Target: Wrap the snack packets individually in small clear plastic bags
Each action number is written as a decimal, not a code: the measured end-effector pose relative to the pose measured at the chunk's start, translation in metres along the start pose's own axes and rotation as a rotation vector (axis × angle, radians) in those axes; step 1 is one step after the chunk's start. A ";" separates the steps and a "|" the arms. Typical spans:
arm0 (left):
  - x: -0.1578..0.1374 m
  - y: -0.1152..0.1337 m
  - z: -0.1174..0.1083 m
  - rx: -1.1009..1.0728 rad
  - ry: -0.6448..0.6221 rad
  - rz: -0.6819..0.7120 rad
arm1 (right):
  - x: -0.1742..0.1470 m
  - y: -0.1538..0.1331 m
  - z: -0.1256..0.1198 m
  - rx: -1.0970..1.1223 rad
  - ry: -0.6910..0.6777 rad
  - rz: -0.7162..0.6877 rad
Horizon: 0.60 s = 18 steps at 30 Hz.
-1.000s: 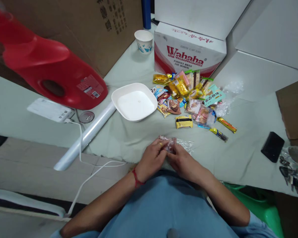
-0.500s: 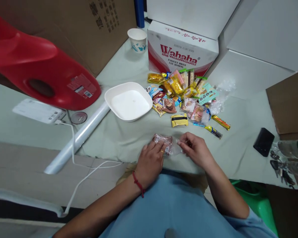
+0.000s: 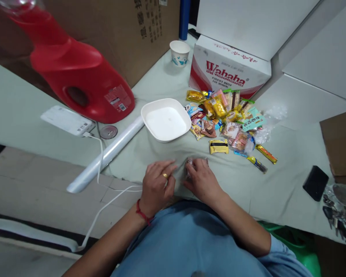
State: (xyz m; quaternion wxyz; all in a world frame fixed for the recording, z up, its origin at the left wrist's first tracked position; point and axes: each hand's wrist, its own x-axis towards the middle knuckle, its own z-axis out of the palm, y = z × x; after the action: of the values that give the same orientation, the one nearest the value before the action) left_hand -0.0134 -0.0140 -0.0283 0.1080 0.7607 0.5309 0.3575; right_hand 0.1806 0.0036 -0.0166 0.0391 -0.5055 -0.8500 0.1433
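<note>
A small brown snack packet in clear plastic film lies near the table's front edge, mostly covered by my right hand. The fingers of that hand are closed over the packet. Just to the left, my left hand is held apart from it, fingers reaching forward and a little spread, their tips blurred. Nothing shows in the left hand. Beyond the hands sit a yellow wrapped snack and a white square bowl with nothing in it.
Several wrapped snacks are heaped before a Wahaha box. A paper cup stands behind. On the left are a red jug, a film roll and a white power bank; a black case lies right.
My left hand has come off the packet and moved left. My right hand has shifted left from the film's edge onto the packet. The camera view has turned slightly.
</note>
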 end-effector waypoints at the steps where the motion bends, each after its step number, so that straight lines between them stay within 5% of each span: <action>1: 0.010 -0.004 0.001 0.067 0.057 -0.012 | -0.002 0.001 0.004 -0.036 0.023 -0.007; 4: 0.044 -0.019 0.009 0.224 0.095 -0.075 | -0.006 0.007 0.012 -0.110 0.119 0.005; 9: 0.067 -0.047 0.016 0.307 -0.070 -0.165 | -0.015 0.035 -0.012 0.086 0.314 0.082; 15: 0.023 -0.016 -0.001 0.257 -0.168 0.129 | -0.023 0.066 -0.076 0.641 0.649 0.268; 18: -0.004 0.011 -0.004 0.162 -0.189 0.307 | -0.012 0.057 -0.084 0.643 0.509 0.138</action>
State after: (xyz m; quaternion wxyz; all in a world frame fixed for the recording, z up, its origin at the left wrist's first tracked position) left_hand -0.0086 -0.0234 -0.0213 0.0401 0.8691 0.4233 0.2527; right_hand 0.2531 0.0356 0.0481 0.3944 -0.5425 -0.6892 0.2741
